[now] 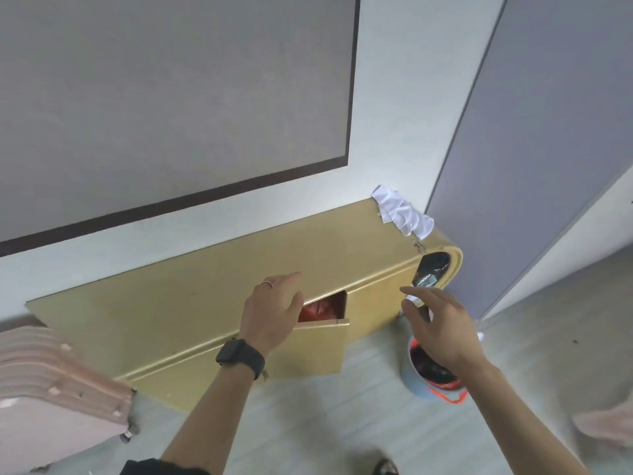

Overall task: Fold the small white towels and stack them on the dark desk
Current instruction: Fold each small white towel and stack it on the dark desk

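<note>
Long, low yellow cabinet (pixel 205 303) set along a white wall (pixel 383 97), running from near left to far right. Above it on the wall, a large grey panel (pixel 171 97) edged in dark brown. To the right, a tall grey-blue panel (pixel 548 132) reaching down to a pale floor (pixel 342 423).

Small white towels (pixel 402 212) crumpled in a heap at the far right end of the cabinet top, up against the wall. Just nearer than those, at the rounded right end, a shiny black object (pixel 433 269), too blurred to identify.

In the cabinet front, a flap door (pixel 318 344) hanging open, something red (pixel 317 310) inside.

Left hand (pixel 270 310) palm down over the front edge above that opening, fingers straight and close together, thumb apart, gripping nothing; contact with the wood impossible to judge. Ring (pixel 268 283) on one finger, black watch (pixel 239 356) on the wrist.

Right hand (pixel 442 323) held in the air before the cabinet's right end, fingers loosely spread, holding nothing. Beneath it on the floor, a blue bucket (pixel 416 382) with dark and red contents.

Near left, a pink ribbed suitcase (pixel 51 382).
</note>
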The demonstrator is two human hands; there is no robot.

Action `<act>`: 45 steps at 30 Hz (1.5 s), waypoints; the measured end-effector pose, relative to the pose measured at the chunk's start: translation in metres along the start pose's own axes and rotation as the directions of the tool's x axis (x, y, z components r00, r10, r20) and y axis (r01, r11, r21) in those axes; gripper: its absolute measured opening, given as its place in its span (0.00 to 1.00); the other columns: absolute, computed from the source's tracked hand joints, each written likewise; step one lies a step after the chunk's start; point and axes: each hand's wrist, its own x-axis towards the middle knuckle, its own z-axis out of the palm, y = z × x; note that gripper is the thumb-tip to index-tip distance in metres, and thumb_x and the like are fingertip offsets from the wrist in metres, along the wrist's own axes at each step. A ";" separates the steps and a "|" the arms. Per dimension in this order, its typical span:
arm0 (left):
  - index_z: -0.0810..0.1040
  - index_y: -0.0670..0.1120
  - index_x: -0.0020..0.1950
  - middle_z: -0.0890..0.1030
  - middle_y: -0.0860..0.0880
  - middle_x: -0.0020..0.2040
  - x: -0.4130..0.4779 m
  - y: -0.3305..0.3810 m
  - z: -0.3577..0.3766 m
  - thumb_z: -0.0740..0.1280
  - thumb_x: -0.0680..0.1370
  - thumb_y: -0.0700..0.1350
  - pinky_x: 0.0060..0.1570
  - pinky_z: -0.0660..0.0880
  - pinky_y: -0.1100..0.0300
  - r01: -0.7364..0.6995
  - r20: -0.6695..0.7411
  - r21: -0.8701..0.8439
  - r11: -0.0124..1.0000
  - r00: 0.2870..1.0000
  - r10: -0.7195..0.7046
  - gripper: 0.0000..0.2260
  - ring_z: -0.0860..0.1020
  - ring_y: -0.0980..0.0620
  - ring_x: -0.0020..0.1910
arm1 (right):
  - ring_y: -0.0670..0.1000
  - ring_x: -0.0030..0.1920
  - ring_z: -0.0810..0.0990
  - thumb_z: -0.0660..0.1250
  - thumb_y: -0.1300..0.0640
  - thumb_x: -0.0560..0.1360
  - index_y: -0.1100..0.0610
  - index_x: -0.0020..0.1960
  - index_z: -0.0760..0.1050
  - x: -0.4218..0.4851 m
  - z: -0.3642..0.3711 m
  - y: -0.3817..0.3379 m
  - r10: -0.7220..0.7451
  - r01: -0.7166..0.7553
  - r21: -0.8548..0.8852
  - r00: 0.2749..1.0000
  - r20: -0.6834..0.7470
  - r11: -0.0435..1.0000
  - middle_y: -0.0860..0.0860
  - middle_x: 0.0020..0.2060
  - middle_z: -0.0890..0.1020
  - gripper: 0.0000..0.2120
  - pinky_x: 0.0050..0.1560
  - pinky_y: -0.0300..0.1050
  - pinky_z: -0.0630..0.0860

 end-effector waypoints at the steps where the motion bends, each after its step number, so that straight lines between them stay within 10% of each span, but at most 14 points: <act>1: 0.71 0.61 0.71 0.75 0.54 0.68 0.013 -0.008 0.011 0.62 0.80 0.53 0.65 0.71 0.50 0.032 0.019 -0.005 0.999 0.999 -0.032 0.19 0.72 0.51 0.67 | 0.46 0.50 0.76 0.66 0.51 0.78 0.46 0.61 0.80 0.013 0.011 0.008 0.035 -0.035 0.002 0.998 0.045 0.999 0.45 0.56 0.81 0.13 0.51 0.40 0.69; 6: 0.71 0.61 0.71 0.75 0.52 0.69 0.080 -0.039 0.071 0.63 0.80 0.53 0.66 0.70 0.49 0.195 0.129 0.014 0.981 0.972 -0.195 0.18 0.71 0.50 0.68 | 0.50 0.68 0.70 0.63 0.48 0.80 0.44 0.66 0.76 0.093 0.067 0.053 0.146 -0.136 -0.054 0.955 0.258 0.989 0.45 0.65 0.76 0.15 0.65 0.46 0.67; 13: 0.72 0.58 0.72 0.75 0.47 0.68 0.207 -0.040 0.154 0.63 0.81 0.51 0.66 0.69 0.50 0.422 0.252 0.011 0.906 0.876 -0.411 0.19 0.69 0.46 0.68 | 0.54 0.66 0.73 0.61 0.46 0.79 0.50 0.72 0.69 0.261 0.139 0.124 0.265 -0.184 -0.205 0.823 0.503 0.961 0.50 0.67 0.75 0.23 0.65 0.51 0.69; 20: 0.65 0.55 0.76 0.69 0.46 0.74 0.328 -0.049 0.236 0.59 0.81 0.51 0.68 0.68 0.48 0.406 0.346 0.203 0.891 0.821 -0.453 0.22 0.66 0.42 0.71 | 0.58 0.67 0.72 0.59 0.47 0.81 0.56 0.74 0.65 0.436 0.206 0.199 0.360 -0.260 -0.261 0.794 0.491 0.930 0.55 0.68 0.73 0.25 0.67 0.53 0.68; 25: 0.48 0.64 0.79 0.46 0.50 0.82 0.379 -0.079 0.297 0.58 0.81 0.57 0.77 0.48 0.43 0.367 0.390 0.301 0.880 0.795 -0.465 0.29 0.45 0.44 0.80 | 0.61 0.70 0.68 0.56 0.49 0.82 0.60 0.77 0.59 0.518 0.250 0.248 0.397 -0.237 -0.374 0.805 0.441 0.897 0.58 0.72 0.68 0.27 0.65 0.58 0.67; 32: 0.35 0.67 0.77 0.32 0.56 0.79 0.378 -0.115 0.336 0.51 0.81 0.65 0.74 0.35 0.36 0.342 0.434 0.367 0.865 0.760 -0.485 0.30 0.32 0.47 0.78 | 0.63 0.60 0.72 0.57 0.44 0.81 0.60 0.68 0.65 0.550 0.294 0.277 0.428 -0.288 -0.464 0.874 0.230 0.838 0.59 0.60 0.70 0.23 0.53 0.60 0.75; 38: 0.35 0.66 0.77 0.32 0.55 0.79 0.382 -0.113 0.329 0.52 0.81 0.64 0.74 0.36 0.36 0.342 0.477 0.355 0.870 0.734 -0.483 0.31 0.32 0.46 0.78 | 0.62 0.54 0.74 0.57 0.62 0.81 0.59 0.57 0.72 0.538 0.294 0.268 0.283 -0.109 -0.464 0.902 0.325 0.879 0.59 0.54 0.75 0.08 0.45 0.50 0.66; 45: 0.47 0.59 0.81 0.53 0.48 0.81 0.383 -0.102 0.292 0.61 0.81 0.53 0.75 0.55 0.48 0.329 0.482 0.294 0.897 0.760 -0.436 0.32 0.54 0.45 0.78 | 0.61 0.50 0.79 0.56 0.56 0.83 0.55 0.57 0.73 0.462 0.292 0.201 0.091 0.073 -0.192 0.686 0.722 0.979 0.54 0.53 0.78 0.08 0.46 0.51 0.73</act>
